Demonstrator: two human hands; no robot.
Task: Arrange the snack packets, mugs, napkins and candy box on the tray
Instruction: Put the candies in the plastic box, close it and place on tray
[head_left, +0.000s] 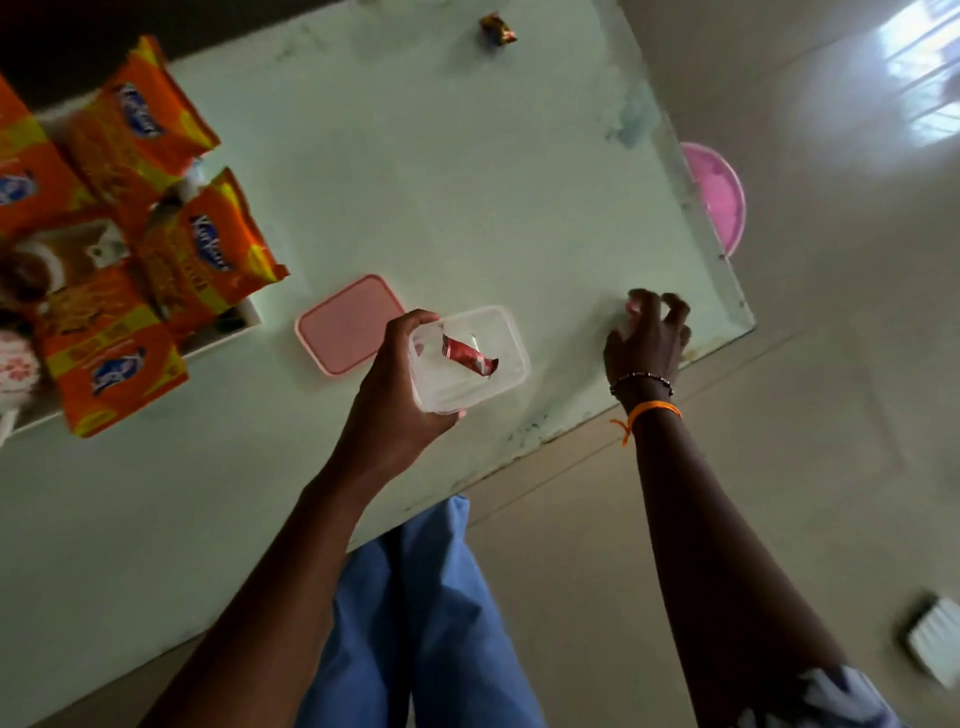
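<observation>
My left hand (395, 384) grips a clear plastic candy box (493, 343) just above the table, with one red wrapped candy (467, 356) inside. Its pink lid (348, 322) lies flat on the table beside it. My right hand (647, 338) is down on the table near the right edge, fingers curled round a small pale candy (631, 305) that is mostly hidden. At the left, a white tray (228, 332) carries several orange snack packets (208, 249) and two mugs (36, 265), partly covered by the packets.
One dark wrapped candy (497, 29) lies alone at the far side of the pale green table (441, 182). A pink round stool or lid (719, 197) shows past the table's right edge. My blue-clad legs are below the near edge.
</observation>
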